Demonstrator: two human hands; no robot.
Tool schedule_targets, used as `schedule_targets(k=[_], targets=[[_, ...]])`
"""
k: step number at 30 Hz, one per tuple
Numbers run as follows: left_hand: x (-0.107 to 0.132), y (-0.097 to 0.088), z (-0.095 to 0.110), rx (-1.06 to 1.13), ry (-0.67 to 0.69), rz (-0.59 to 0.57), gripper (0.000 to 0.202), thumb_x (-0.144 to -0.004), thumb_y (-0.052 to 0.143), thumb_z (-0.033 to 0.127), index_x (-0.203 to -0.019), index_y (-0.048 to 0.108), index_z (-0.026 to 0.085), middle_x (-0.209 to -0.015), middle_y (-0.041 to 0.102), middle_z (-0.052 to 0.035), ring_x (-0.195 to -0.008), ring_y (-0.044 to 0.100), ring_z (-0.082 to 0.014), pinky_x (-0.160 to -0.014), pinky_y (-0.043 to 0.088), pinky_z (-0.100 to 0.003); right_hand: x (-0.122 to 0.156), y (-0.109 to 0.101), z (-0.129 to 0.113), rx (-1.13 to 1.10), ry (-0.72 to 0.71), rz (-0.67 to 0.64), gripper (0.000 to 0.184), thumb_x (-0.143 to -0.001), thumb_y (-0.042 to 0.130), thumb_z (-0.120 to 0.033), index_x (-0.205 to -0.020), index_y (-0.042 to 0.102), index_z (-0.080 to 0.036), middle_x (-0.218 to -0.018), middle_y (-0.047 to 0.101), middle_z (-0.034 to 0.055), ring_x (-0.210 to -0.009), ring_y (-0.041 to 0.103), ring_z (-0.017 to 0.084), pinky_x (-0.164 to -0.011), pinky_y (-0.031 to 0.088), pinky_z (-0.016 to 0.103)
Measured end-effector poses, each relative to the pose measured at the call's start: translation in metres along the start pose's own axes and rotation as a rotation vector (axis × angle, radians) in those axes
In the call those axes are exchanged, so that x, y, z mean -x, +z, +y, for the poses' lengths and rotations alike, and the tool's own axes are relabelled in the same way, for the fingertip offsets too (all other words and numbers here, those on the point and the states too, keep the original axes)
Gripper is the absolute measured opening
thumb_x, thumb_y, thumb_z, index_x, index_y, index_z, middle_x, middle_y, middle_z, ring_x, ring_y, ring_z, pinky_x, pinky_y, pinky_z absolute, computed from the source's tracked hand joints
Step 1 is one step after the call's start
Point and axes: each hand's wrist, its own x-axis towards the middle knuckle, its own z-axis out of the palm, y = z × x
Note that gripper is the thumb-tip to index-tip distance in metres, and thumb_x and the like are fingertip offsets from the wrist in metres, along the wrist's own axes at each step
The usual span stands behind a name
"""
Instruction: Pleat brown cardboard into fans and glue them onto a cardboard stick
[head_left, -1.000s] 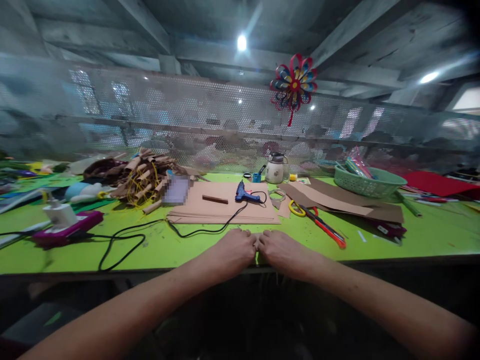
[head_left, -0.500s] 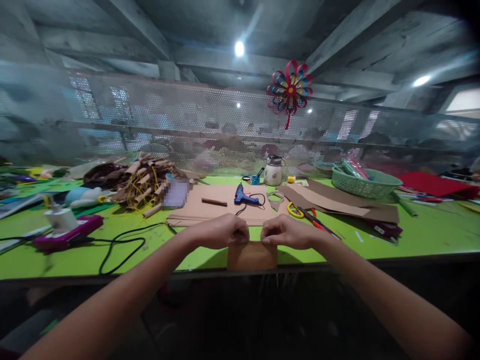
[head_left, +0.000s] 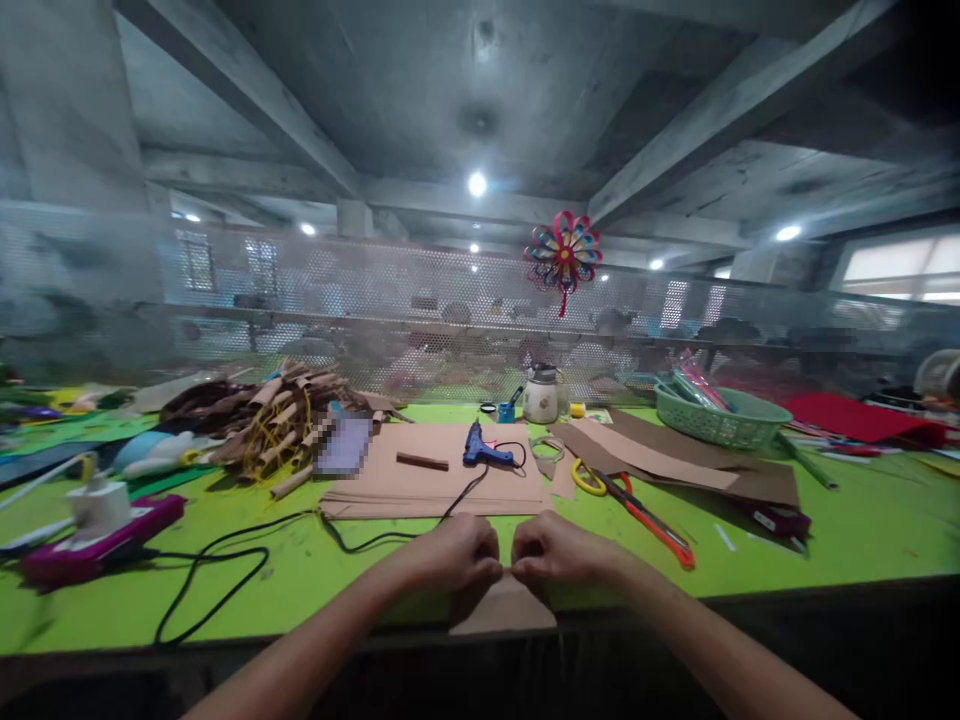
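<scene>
A small sheet of brown paper [head_left: 502, 608] lies at the front edge of the green table, its far edge pinched by both hands. My left hand [head_left: 466, 552] is closed, with thumb and fingertips on that edge. Close beside it, my right hand [head_left: 551, 550] grips the same edge with curled fingers. Just beyond the hands is a stack of brown paper sheets [head_left: 390, 495], bearing a blue glue gun [head_left: 484, 450] and a narrow brown paper strip [head_left: 422, 461]. The fingertips partly hide the pinched edge.
Yellow-handled scissors [head_left: 589, 478] and an orange utility knife [head_left: 660, 530] lie to the right, before a green basket [head_left: 720, 425]. A purple power strip [head_left: 105, 545] and black cord [head_left: 262, 530] are at left, near a bundle of paper rolls [head_left: 277, 430].
The view has tilted up, so the table sits lower in the picture. Both hands have moved closer together along the paper's edge, and the sheet now looks flatter.
</scene>
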Motion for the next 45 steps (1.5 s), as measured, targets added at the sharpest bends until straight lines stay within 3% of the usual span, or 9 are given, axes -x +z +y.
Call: schedule_targets(k=[4,11,19,27,45], targets=[[0.001,0.006,0.003,-0.006,-0.067,0.027,0.019,-0.077,0.053,0.031,-0.08,0.063,0.015,-0.072,0.063,-0.0017,-0.063,0.051,-0.0135,-0.053,0.031,-0.022,-0.001,0.003,0.0,0.033,-0.011,0.022,0.015,-0.073,0.058,-0.019,-0.079,0.068,-0.012,-0.062,0.058,-0.0021,-0.054,0.046,0.008,-0.048,0.032,0.016],[0.005,0.012,-0.003,-0.053,-0.048,0.091,0.019,-0.08,0.052,0.034,-0.083,0.059,0.017,-0.078,0.061,-0.0021,-0.069,0.051,-0.0156,-0.056,0.032,-0.024,-0.002,0.006,-0.001,0.211,-0.059,0.04,0.013,-0.074,0.057,-0.019,-0.078,0.068,-0.013,-0.067,0.061,-0.0002,-0.057,0.045,0.008,-0.05,0.03,0.017],[0.011,0.004,-0.003,-0.041,0.028,0.047,0.017,-0.072,0.046,0.013,-0.078,0.062,0.017,-0.075,0.063,-0.0012,-0.066,0.053,-0.0139,-0.054,0.032,-0.022,0.0,0.002,-0.007,0.341,-0.065,-0.034,0.016,-0.072,0.053,-0.009,-0.077,0.068,-0.012,-0.074,0.066,0.003,-0.061,0.047,0.01,-0.054,0.03,0.019],[0.016,-0.008,0.003,-0.092,0.038,-0.028,0.021,-0.069,0.047,0.007,-0.076,0.065,0.015,-0.077,0.065,-0.0027,-0.065,0.053,-0.0134,-0.055,0.034,-0.022,0.008,-0.002,-0.019,0.435,-0.1,-0.039,0.012,-0.08,0.053,-0.014,-0.078,0.065,-0.013,-0.08,0.064,0.0055,-0.069,0.052,0.013,-0.06,0.033,0.021],[0.033,-0.005,-0.002,-0.207,0.114,0.091,0.013,-0.075,0.049,0.01,-0.079,0.058,0.018,-0.081,0.056,-0.0026,-0.072,0.051,-0.0146,-0.061,0.036,-0.023,0.018,-0.004,-0.024,0.512,-0.118,-0.066,0.007,-0.083,0.051,-0.01,-0.081,0.055,-0.015,-0.082,0.054,0.0034,-0.071,0.047,0.012,-0.06,0.032,0.022]])
